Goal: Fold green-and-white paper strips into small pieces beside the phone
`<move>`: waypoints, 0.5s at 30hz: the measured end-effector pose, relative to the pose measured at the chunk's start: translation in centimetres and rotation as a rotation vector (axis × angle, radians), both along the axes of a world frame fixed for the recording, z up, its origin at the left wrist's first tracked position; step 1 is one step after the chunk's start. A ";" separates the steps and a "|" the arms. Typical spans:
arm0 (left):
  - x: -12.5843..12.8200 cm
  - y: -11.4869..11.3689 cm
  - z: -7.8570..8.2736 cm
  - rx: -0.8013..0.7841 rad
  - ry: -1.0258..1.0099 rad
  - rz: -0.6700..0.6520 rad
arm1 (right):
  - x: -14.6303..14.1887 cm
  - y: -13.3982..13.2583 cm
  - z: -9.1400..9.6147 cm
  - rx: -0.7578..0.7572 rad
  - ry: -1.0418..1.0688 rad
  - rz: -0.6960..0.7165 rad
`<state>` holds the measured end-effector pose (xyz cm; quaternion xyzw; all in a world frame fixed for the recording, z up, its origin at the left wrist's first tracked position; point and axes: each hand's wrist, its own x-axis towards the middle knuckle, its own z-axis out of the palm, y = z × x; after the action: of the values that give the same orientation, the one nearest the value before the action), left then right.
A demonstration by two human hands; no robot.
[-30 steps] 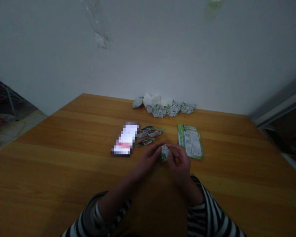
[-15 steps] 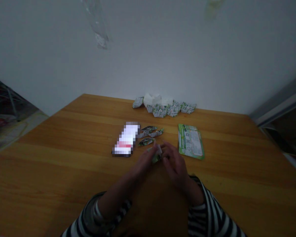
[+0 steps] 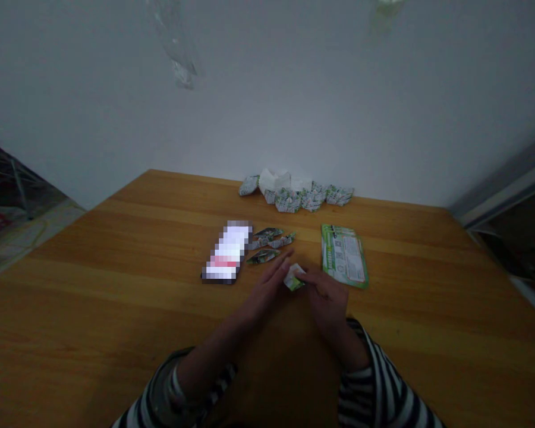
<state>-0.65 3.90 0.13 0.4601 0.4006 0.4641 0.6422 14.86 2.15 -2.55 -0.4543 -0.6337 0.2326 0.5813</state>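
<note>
A small folded piece of green-and-white printed paper [image 3: 293, 278] is between my two hands, above the wooden table. My right hand [image 3: 329, 296] pinches its right edge between thumb and fingers. Stretched out straight, the fingers of my left hand [image 3: 267, 289] lie along the paper's left side; whether they touch it I cannot tell. Just beyond the left fingertips lie several narrow folded paper pieces [image 3: 264, 256]. A green-and-white printed sheet or booklet [image 3: 344, 257] lies flat to the right of my right hand.
A phone with a lit, blurred screen [image 3: 228, 251] lies left of the narrow pieces. Along the wall edge of the wooden table [image 3: 116, 249] sit several crumpled printed papers [image 3: 288, 200] and a white crumpled tissue-like piece [image 3: 273, 180]. Clear plastic [image 3: 176, 47] hangs on the wall.
The hands have moved slightly apart and the folded paper shows more fully. My left fingers have straightened away from it, while my right hand now pinches its right side.
</note>
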 end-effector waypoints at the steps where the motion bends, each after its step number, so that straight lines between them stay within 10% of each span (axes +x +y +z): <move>1: -0.3 0.2 0.0 0.061 0.075 0.022 | 0.0 0.2 0.0 -0.063 0.072 -0.062; 6: -1.5 1.1 0.0 0.212 0.297 -0.081 | -0.2 1.2 0.5 -0.342 0.381 -0.108; 15: -0.9 0.9 0.2 0.109 0.273 0.158 | -0.4 1.1 1.5 -0.395 0.361 0.037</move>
<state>-1.55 4.77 0.34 0.5200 0.4932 0.4674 0.5176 14.44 3.28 -1.08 -0.4985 -0.4702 0.4395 0.5808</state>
